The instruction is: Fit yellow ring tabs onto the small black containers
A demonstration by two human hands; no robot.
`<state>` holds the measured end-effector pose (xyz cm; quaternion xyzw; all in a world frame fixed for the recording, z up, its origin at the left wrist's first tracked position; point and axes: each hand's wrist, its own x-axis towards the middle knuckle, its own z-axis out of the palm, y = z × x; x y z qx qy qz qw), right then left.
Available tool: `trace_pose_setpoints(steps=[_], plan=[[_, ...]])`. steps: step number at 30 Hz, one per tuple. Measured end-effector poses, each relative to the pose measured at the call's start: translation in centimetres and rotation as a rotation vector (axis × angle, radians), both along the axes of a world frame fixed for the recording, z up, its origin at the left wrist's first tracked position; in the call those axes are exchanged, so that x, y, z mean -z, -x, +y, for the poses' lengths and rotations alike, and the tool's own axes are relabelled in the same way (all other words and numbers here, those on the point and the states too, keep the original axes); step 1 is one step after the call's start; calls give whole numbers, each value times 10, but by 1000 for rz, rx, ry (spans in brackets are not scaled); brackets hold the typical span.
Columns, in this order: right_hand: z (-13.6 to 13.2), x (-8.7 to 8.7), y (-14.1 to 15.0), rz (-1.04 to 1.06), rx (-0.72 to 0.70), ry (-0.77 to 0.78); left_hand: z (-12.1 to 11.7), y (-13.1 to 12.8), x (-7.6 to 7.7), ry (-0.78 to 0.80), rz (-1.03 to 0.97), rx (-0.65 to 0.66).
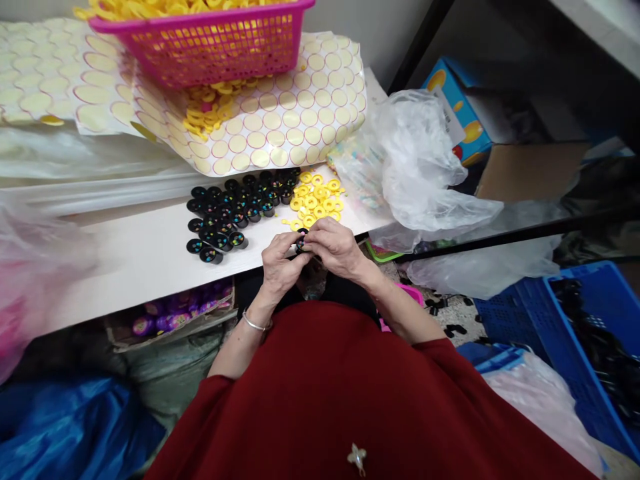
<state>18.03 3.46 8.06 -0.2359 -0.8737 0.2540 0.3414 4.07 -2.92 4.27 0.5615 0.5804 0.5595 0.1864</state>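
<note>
My left hand (279, 263) and my right hand (336, 245) meet at the near edge of the white table (150, 257), fingers pinched together round a small black cap (301, 241). A silver bracelet (254, 325) circles my left wrist. Just beyond my hands lies a cluster of several black caps (235, 207) standing upright, some showing coloured dots. To their right lies a pile of yellow rings (316, 199).
A pink basket (210, 47) full of yellow rings stands at the back on sheets of round stickers (290, 113). Crumpled clear plastic bags (425, 167) lie to the right. A blue crate (575, 333) sits on the floor at right, and a blue bag (65, 427) at lower left.
</note>
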Motion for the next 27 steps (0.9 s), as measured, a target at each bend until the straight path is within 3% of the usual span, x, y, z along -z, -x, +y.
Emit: trace_pose_setpoints(steps=[2,5,9,11,15,21,27], plan=[[8,3,-4,71,17,123,1,0,3,46,-109,-6],[31,14,-18,44,196,256,3,4,10,122,-224,-49],[65,38,-55,-245,538,195,7,18,25,144,-253,-167],[76,48,-72,-341,629,145,11,26,31,137,-239,-207],[85,62,-90,-357,696,137,19,36,39,173,-153,-246],[88,68,-84,-441,798,126,29,36,42,162,50,-260],[82,60,-84,-497,650,139,14,35,48,11,289,-379]])
